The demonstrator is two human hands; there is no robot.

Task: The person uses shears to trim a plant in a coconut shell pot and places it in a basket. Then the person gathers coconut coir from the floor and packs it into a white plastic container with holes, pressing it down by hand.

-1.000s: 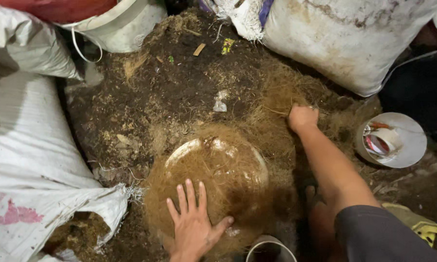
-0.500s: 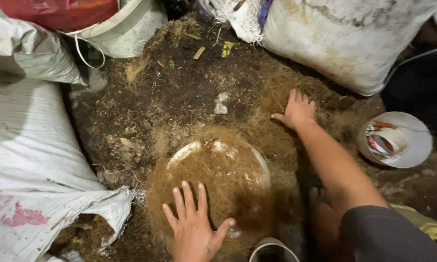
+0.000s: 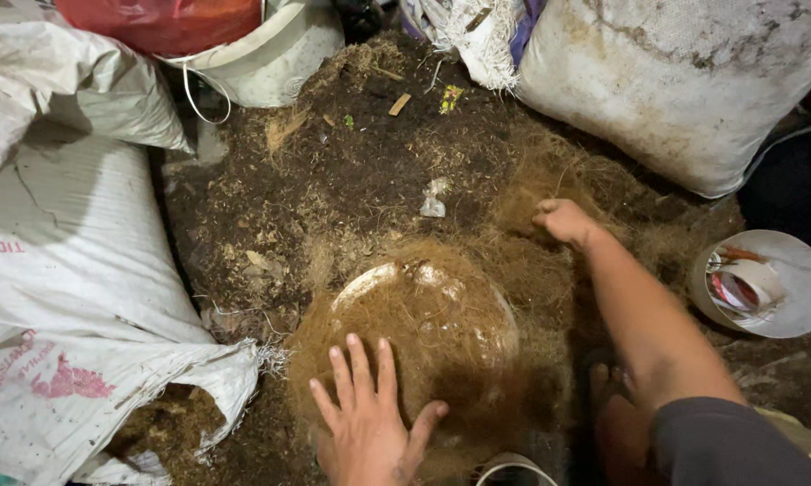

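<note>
Both hands in loose coconut fibre, round bowl at centre.
Left hand (image 3: 369, 427), fingers splayed flat, presses the fibre mat (image 3: 423, 333) over the bowl (image 3: 369, 281) at 6 o'clock. Right hand (image 3: 563, 219), fingers curled into the fibre pile (image 3: 549, 175) at 1 o'clock. Likely light, springy, tangled; grab in bunches, it sheds.

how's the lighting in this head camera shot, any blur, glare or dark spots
Head view: lit from above and fairly sharp; the left hand on the fibre-covered bowl and the right hand in the coconut fibre pile show no motion blur. White sacks look bright, slightly washed. The right edge beside the white bucket falls into deep shadow.
</note>
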